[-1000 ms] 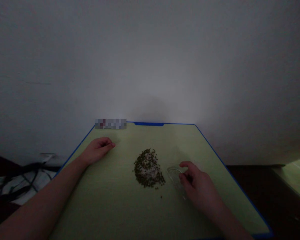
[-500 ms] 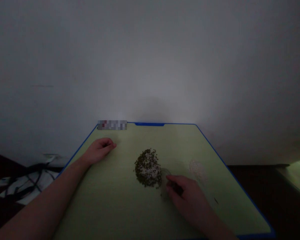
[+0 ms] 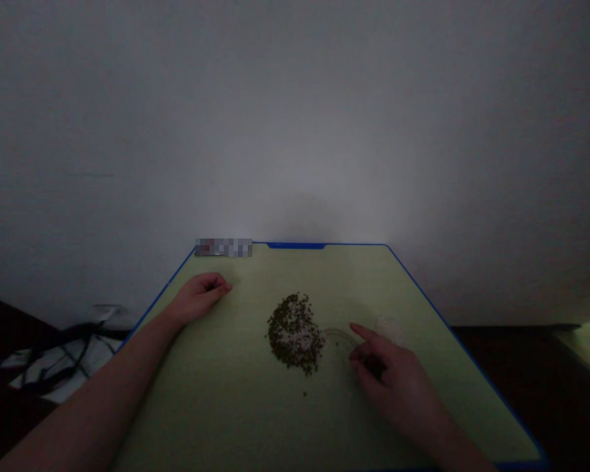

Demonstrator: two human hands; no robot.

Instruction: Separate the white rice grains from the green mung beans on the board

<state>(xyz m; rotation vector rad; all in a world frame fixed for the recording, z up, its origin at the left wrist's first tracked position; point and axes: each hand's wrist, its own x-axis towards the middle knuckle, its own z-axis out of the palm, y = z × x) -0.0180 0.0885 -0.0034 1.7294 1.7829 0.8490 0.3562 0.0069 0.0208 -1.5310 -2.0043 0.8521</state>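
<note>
One clear curved-rim piece (image 3: 339,344) between granule pile (image 3: 294,334) and half-curled right grip (image 3: 393,377); hold unclear.

R hand (image 3: 391,377) hides pt. of clear item (image 3: 338,341); grains (image 3: 295,334) too sm. to ID; strip (image 3: 223,248) blurred.

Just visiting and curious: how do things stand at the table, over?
Left hand loosely curled on table. Right hand at clear object, grip unclear. Mixed pile beside it; pale pile partly hidden by right hand.
</note>
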